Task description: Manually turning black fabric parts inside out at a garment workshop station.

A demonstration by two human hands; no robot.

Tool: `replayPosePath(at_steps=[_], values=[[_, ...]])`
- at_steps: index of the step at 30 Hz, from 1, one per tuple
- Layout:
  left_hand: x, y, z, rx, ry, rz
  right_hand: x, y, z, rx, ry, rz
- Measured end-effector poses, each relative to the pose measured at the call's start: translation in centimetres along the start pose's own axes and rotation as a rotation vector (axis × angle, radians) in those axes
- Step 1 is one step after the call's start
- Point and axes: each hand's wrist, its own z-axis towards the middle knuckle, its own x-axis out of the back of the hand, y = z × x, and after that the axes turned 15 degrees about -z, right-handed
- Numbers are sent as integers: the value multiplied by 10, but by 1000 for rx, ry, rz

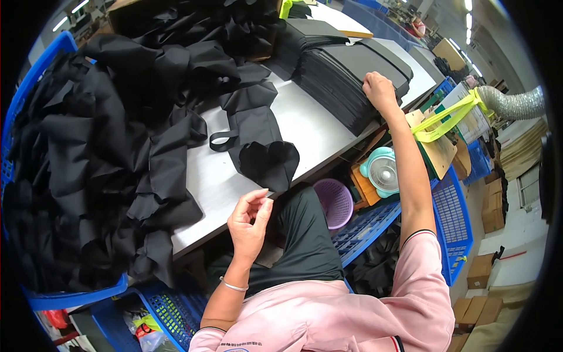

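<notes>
My right hand (380, 91) reaches out to the far right, its fingers curled at the edge of the top black panel (366, 58) on a thick stack of flat, round-cornered panels. My left hand (249, 223) hovers over my lap at the table's near edge. Its fingers are loosely bent, with a small gap between thumb and index and nothing visible in them. Just beyond it lies a black fabric bag piece (255, 126) with a side loop. One end of it opens in a heart-like shape over the table edge.
Black fabric pieces (94, 141) heap up on the left in a blue crate (76, 300). The table (202, 176) is pale metal. Below on the right are a purple basket (334, 202), a small turquoise fan (382, 172) and a blue crate (454, 229). A yellow-green strap (448, 120) hangs near a silver duct (516, 102).
</notes>
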Motion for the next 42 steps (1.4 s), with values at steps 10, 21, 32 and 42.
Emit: replayPosePath(at_steps=[10,21,32,42], values=[[-16,-4,-17,264,-144,-110,21,-15,-18,56,211,-240],[-50,-100,-15,767,-409,-706,171,-195,-240,-63,-113,543],[-45,-116,-32,971,-503,-1042,208,-187,-300,-428,-637,1362],[-63,-70,-49,904,-596,-1081,220,-180,-319,-399,-621,1441]])
